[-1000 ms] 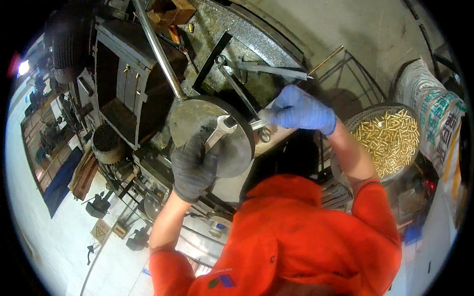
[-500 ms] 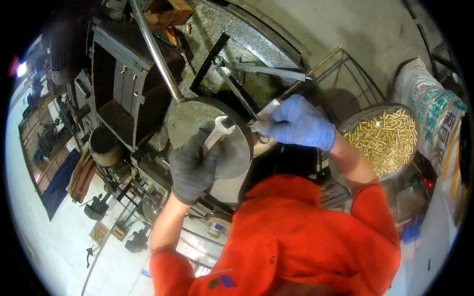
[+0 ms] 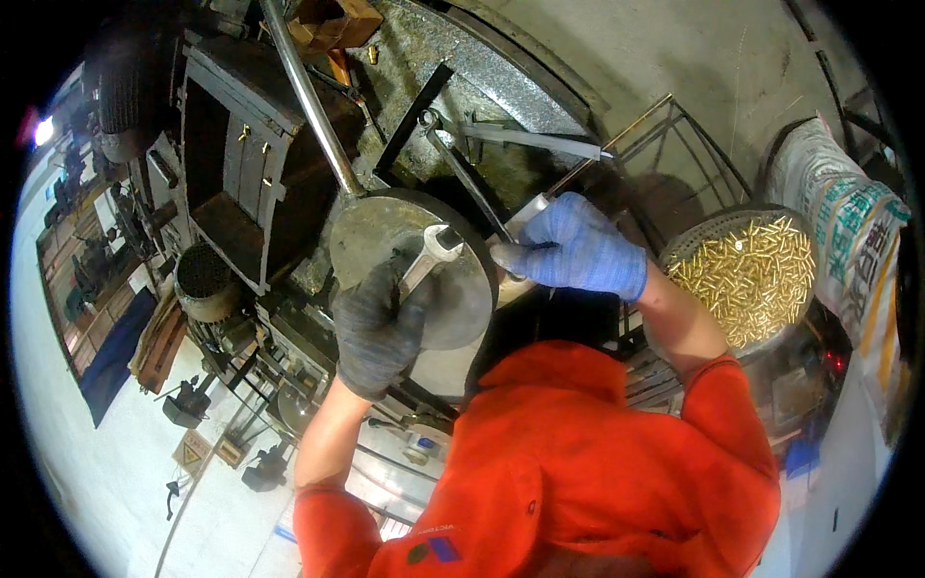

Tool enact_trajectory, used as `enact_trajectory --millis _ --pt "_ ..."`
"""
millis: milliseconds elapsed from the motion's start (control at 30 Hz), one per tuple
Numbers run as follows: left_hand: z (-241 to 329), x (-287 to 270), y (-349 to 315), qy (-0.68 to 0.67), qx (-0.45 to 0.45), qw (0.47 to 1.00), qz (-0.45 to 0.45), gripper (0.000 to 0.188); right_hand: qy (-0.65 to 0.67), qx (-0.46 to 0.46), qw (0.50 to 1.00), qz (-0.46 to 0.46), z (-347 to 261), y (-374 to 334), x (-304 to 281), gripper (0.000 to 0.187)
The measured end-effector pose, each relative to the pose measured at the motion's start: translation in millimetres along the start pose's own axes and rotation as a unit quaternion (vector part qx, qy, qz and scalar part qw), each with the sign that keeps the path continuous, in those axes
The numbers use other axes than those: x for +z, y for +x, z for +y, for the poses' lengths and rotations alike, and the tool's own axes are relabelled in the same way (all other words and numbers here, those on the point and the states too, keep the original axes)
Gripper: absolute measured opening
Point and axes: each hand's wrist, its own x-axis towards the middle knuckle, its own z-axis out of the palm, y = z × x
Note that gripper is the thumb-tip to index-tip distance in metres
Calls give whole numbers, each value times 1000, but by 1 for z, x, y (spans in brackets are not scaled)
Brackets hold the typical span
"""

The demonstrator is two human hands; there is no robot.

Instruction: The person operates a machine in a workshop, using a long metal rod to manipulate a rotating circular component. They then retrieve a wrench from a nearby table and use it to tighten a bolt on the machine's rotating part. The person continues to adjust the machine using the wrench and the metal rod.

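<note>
My left hand (image 3: pixel 378 330), in a dark grey glove, is closed around an open-end wrench (image 3: pixel 436 249). The wrench's jaw sticks up past the fingers, over a round grey metal disc (image 3: pixel 464 318). My right hand (image 3: pixel 580 248), in a blue glove, pinches the near end of a long metal wrench (image 3: pixel 462 175) just right of the disc's rim. That wrench slants away to a ringed far end over the machine bed. Its near end is partly hidden by the fingers.
A round pan of small brass-coloured pieces (image 3: pixel 756 279) stands at right, beside a printed woven sack (image 3: pixel 833 212). A shiny metal bar (image 3: pixel 310 96) rises from the disc. An open dark metal box (image 3: pixel 226 173) is at left, with a flat grey strip (image 3: pixel 540 142) beyond the right hand.
My right hand has shifted slightly left and its fingers have turned; a ring seen below them is now mostly covered. The left hand keeps its hold, nearly still.
</note>
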Motion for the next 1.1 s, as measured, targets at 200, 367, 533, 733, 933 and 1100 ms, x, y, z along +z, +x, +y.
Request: enact_trajectory --millis 200,367,533,733,933,1100 --pt "-2 -1 1 8 -2 1000 -13 23 7 7 1000 -6 6 -1 -4 43" --pt "-2 -1 1 -7 4 1000 -8 22 35 -16 999 -2 9 -2 -5 44" --pt "-5 -2 1 15 0 999 -32 20 14 -28 999 10 5 -1 -9 42" --pt "-5 -3 0 15 16 999 -26 19 19 -66 997 22 12 -1 -6 40" --pt "-3 -3 -1 23 -11 999 -18 18 -63 -30 998 -10 -3 -9 -16 28" --pt "-4 3 -8 -103 -106 989 -11 17 -45 -87 993 60 3 -18 -2 40"
